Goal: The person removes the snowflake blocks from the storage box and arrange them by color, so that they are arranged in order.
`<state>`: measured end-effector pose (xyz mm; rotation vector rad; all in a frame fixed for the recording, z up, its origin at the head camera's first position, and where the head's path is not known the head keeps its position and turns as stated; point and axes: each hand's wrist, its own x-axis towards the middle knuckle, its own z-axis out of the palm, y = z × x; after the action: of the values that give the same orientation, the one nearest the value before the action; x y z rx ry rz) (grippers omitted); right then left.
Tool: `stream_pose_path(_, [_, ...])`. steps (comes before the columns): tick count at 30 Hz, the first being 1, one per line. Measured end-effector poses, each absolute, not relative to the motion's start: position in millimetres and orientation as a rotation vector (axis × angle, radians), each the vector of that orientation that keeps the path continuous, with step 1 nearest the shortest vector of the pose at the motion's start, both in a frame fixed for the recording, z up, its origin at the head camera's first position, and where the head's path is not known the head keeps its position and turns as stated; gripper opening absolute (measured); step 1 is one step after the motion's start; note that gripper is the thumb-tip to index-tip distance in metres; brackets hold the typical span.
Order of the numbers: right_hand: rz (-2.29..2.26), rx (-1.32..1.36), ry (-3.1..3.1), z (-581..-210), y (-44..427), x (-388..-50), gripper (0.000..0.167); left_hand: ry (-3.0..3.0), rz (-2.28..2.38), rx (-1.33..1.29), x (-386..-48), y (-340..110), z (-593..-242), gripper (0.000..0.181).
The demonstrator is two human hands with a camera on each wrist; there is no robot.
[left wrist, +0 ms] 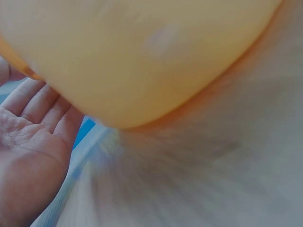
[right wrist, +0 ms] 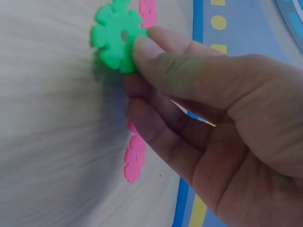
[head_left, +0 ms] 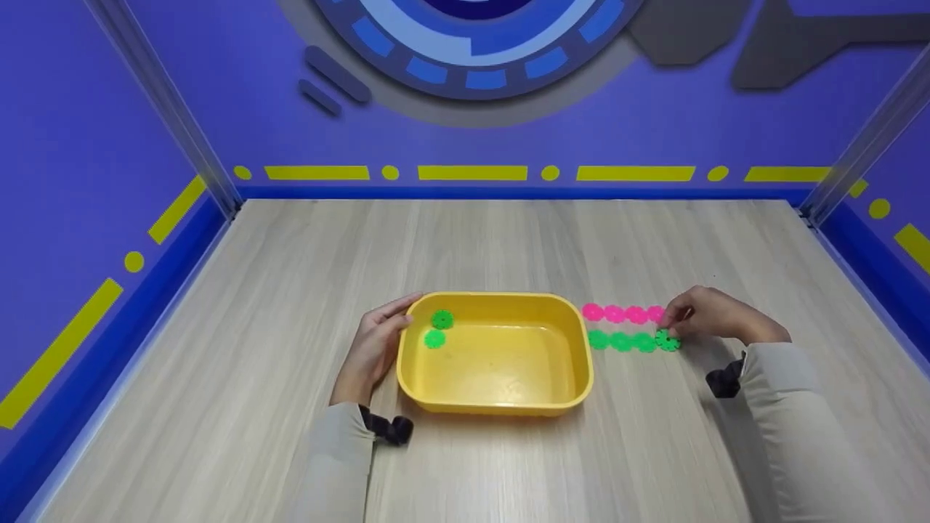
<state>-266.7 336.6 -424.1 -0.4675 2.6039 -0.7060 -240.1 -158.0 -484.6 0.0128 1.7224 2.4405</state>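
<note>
My left hand (head_left: 374,345) holds the left rim of a yellow plastic basin (head_left: 501,410), its thumb at the rim and fingers along the outside wall. Two green notched discs (head_left: 442,319) lie inside near that hand. To the basin's right, my right hand (head_left: 708,316) pinches a green snowflake disc (right wrist: 118,38) between thumb and fingers. That disc is at the right end of a row of green snowflake discs (head_left: 621,341); whether it is joined to them I cannot tell. A parallel row of pink snowflake discs (head_left: 615,314) lies behind, partly hidden by the right hand.
Everything is on a light wood-grain table (head_left: 465,247). Blue panels (head_left: 465,145) with yellow marks wall it at the back and both sides. Dark wrist camera mounts (head_left: 725,379) show below both hands.
</note>
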Motion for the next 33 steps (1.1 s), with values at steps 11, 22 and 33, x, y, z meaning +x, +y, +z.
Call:
stream_pose_path(11, [-0.691, -0.454, 2.609, -425, 336, -266, 0.012, 1.723, 2.435, 0.013, -239, -158, -484, 0.047])
stream_pose_path(22, [-0.692, -0.469, 2.616, -418, 332, -263, 0.013, 1.711, 2.441, 0.019, -239, -158, -485, 0.048])
stream_pose_path(33, [-0.694, -0.471, 2.645, -406, 323, -266, 0.016, 1.714, 2.453, 0.012, -239, -157, -484, 0.047])
